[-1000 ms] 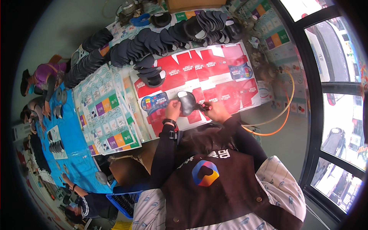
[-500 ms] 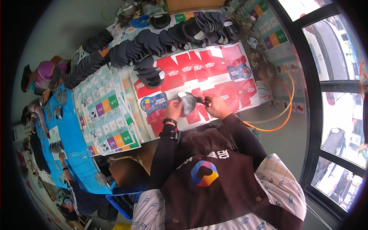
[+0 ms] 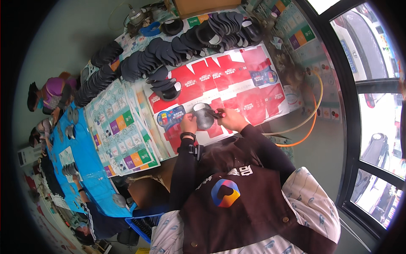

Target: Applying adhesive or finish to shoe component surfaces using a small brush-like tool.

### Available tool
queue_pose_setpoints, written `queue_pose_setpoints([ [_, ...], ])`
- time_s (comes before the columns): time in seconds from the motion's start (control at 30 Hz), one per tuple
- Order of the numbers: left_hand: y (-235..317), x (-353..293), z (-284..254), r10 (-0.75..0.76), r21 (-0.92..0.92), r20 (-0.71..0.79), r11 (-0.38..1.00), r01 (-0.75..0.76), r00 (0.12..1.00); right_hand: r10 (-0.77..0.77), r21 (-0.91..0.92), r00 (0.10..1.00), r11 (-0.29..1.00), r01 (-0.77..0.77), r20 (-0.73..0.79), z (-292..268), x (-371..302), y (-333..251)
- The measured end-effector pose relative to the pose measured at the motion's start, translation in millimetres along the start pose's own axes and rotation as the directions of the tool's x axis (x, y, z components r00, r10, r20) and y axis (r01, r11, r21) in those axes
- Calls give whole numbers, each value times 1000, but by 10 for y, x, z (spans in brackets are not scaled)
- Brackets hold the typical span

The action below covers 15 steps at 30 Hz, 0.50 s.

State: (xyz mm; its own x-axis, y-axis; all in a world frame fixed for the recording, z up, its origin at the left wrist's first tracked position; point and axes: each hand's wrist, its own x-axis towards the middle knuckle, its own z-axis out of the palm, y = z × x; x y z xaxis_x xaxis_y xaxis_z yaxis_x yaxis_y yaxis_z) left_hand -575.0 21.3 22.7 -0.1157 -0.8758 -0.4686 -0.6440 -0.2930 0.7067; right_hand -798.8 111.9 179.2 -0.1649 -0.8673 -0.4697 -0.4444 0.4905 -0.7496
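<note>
My left hand (image 3: 188,122) pinches the left edge of a dark grey, rounded sole-like piece (image 3: 204,122) with a pale patch at its top. Against the upper right edge of this piece lies a small black hand tool with red ends (image 3: 216,113). My right hand (image 3: 233,120) is closed round the tool; its exact kind is too small to make out. Both hands are just above the red and white printed sheets (image 3: 230,93) covering the table. Beyond my left hand, a few similar dark pieces (image 3: 169,91) rest on the sheet's edge.
Long rows of stacked dark pieces (image 3: 156,55) run along the table's far side, near a blue ring-shaped item (image 3: 151,29). Printed paper sheets (image 3: 122,127) lie left. Co-workers sit along a blue-covered table (image 3: 91,169). A blue crate (image 3: 144,222) stands below; an orange hose (image 3: 311,131) loops at right.
The grey piece has turned flatter and shifted slightly right. My right hand and the tool have moved left, closer against its edge. The whole view has shifted slightly.
</note>
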Motion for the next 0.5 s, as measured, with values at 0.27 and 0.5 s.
queue_pose_setpoints([
  [0.27,-356,56,-385,-91,-242,75,964,107,993,2,98,997,995,6,-81,9,277,121],
  [0.5,-401,-259,-858,-255,-476,101,836,271,962,16,236,1000,972,-14,-6,-146,355,257],
])
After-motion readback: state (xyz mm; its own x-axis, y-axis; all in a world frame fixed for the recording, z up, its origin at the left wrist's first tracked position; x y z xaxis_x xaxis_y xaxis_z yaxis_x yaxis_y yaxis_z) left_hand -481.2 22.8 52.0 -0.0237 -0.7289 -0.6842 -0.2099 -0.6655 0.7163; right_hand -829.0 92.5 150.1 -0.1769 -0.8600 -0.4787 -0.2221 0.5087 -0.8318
